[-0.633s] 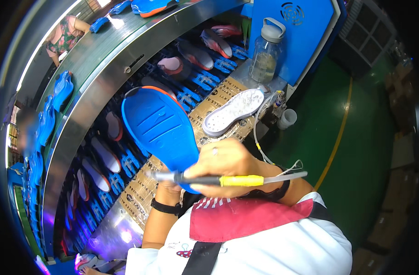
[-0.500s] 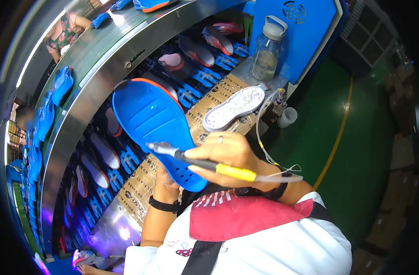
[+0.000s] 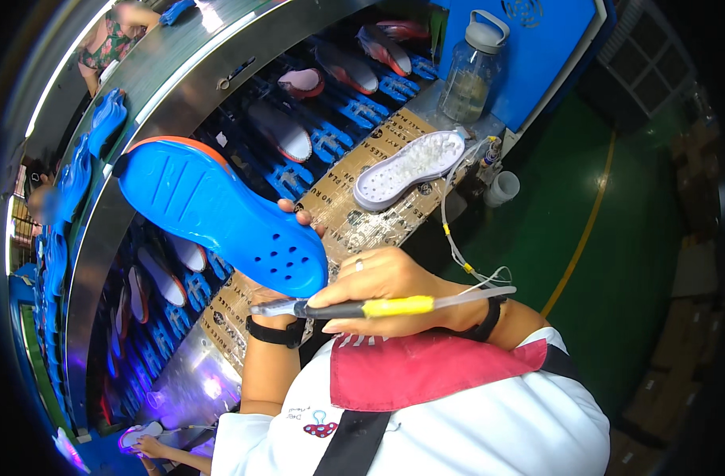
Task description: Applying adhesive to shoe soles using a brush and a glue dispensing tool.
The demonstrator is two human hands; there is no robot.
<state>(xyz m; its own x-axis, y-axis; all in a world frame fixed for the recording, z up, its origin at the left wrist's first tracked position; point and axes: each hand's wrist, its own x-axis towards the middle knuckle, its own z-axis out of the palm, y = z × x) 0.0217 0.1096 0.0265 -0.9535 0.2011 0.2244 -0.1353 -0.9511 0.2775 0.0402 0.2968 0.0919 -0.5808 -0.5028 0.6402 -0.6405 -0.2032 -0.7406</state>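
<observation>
Close in front of my chest, my right hand is wrapped around a slim, pen-like tool with a black grip and a yellow sleeve, a thin translucent tube trailing toward the counter's far end. I hold it almost level, thumb and fingers pinching the grip, the wrist with its black band coming in from the right. The tip points left, over my left wrist in this view; whether it touches skin, I can't tell.

Just beyond, my left hand is mostly hidden, clamped on a glossy bright-blue shoe sole with an orange edge from beneath, fingertips curling over its far side. The sole is lifted above the counter, tilted, its ridged toe up and left, its holed heel beside my right hand.

As for progress, I judge this piece is mid-handling: it is gripped and turned toward me, while the tool's tip is off its surface. No finished or unfinished areas can be told apart on it.

Farther out, the counter, covered in brown printed paper, carries a pale lilac sole filled with white bits and a clear bottle with a grey lid. Behind run shoe uppers on blue holders, then a green conveyor belt with more blue soles. A co-worker in a floral top is beyond it.
</observation>
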